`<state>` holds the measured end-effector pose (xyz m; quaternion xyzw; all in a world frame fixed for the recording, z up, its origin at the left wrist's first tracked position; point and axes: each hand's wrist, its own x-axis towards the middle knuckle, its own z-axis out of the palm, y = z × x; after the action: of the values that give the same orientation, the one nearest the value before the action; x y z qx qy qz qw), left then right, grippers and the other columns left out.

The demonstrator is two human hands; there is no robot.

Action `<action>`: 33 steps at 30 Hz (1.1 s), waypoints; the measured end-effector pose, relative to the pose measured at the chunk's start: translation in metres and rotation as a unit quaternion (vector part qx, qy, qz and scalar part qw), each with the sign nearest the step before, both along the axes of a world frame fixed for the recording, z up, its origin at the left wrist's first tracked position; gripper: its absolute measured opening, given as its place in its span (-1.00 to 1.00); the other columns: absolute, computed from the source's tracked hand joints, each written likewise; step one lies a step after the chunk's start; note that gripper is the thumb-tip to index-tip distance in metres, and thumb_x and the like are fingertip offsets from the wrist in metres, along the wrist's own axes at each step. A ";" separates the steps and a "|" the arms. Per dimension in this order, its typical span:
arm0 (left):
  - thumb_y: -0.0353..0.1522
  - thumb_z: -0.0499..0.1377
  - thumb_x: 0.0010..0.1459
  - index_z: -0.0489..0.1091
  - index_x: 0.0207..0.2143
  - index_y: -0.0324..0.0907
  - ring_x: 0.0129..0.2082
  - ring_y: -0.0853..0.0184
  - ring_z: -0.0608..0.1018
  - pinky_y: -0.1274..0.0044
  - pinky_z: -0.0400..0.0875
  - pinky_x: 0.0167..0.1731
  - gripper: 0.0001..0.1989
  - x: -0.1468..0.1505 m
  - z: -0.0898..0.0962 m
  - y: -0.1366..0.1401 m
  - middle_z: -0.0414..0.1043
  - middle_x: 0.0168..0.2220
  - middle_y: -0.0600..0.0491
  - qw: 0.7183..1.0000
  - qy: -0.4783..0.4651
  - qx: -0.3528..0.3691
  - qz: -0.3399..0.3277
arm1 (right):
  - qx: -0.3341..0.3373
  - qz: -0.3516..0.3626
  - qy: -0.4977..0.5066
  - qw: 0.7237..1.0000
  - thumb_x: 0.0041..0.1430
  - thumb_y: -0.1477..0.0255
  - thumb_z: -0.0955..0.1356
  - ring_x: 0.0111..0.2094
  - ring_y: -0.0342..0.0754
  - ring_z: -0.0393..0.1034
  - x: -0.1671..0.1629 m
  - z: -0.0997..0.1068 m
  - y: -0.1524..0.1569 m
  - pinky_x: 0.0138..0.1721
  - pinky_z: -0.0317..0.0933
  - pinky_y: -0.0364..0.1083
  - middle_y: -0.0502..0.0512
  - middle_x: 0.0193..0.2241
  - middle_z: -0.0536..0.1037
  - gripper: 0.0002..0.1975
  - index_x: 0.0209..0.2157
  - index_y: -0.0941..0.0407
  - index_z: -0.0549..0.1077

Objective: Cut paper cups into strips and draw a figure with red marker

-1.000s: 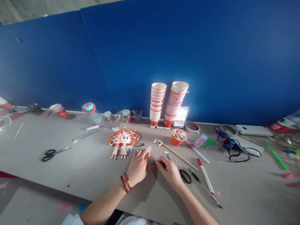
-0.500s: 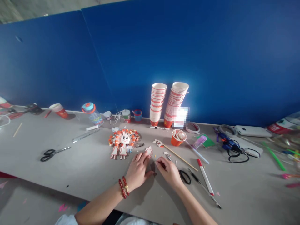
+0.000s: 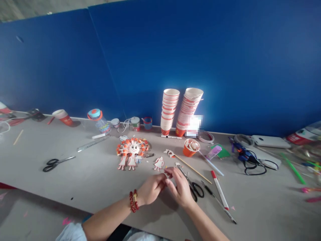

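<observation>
My left hand (image 3: 151, 189), with red bead bracelets (image 3: 133, 201) at the wrist, is closed with its fingertips against those of the other hand. My right hand (image 3: 181, 189) is curled in a pinch. Whatever sits between the fingertips is small and mostly hidden. Just beyond them a white paper dress cutout (image 3: 158, 163) with a red outline lies flat on the table. Farther left is a paper figure (image 3: 133, 149) with a smiling face, orange-and-white curled strips around it and small dress shapes below. Black-handled scissors (image 3: 198, 189) lie beside my right hand, partly covered.
Two tall stacks of paper cups (image 3: 170, 112) stand by the blue partition (image 3: 155, 50). An orange cup of scraps (image 3: 191, 149), a wooden stick (image 3: 192, 168), a red-and-white marker (image 3: 220, 190) and a glue gun (image 3: 244, 155) lie rightward. Other scissors (image 3: 54, 164) and a ruler (image 3: 92, 144) are left.
My left hand has drawn back from the dress cutout, which now shows fully, and its fingers have closed. Both hands have come together at the fingertips.
</observation>
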<state>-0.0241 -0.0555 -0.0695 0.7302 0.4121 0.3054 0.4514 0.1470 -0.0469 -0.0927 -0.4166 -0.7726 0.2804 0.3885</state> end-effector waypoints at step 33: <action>-0.39 0.00 0.29 0.43 -0.03 -0.18 0.07 0.17 0.38 0.34 0.33 0.03 -0.71 -0.006 0.210 0.235 0.47 0.02 -0.06 0.784 0.273 0.543 0.127 | -0.066 -0.019 -0.068 0.995 0.32 0.37 0.19 -0.55 -0.09 0.38 -0.003 -0.016 0.009 -0.48 0.10 -0.20 0.02 -0.59 0.50 -0.73 -0.43 0.10 0.40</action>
<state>-0.0303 0.1799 0.1404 0.8483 0.3732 0.3215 -0.1944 0.1443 -0.0383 -0.1087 -0.4740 -0.7690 0.2942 0.3121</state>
